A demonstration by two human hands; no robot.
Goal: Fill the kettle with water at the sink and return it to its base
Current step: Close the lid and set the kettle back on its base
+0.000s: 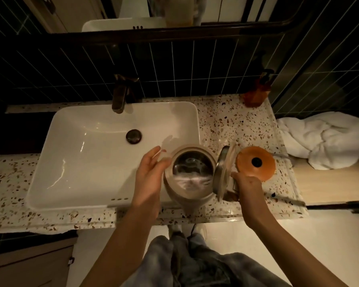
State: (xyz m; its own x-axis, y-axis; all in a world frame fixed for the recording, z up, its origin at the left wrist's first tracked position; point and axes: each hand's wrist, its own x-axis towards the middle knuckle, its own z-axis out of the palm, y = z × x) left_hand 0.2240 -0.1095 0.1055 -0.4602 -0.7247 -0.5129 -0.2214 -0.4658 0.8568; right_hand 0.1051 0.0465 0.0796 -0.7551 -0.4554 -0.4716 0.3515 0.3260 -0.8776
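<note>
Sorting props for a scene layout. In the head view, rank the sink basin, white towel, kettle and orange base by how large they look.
1. Sink basin, by far the largest.
2. White towel.
3. Kettle, though it sits nearer the camera, which inflates it.
4. Orange base, smallest.

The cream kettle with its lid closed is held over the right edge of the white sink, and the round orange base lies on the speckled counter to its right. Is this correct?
Not quite: in the head view the hinged lid of the cream kettle stands open. The rest holds: over the white sink's right edge, round orange base on the speckled counter.
</note>
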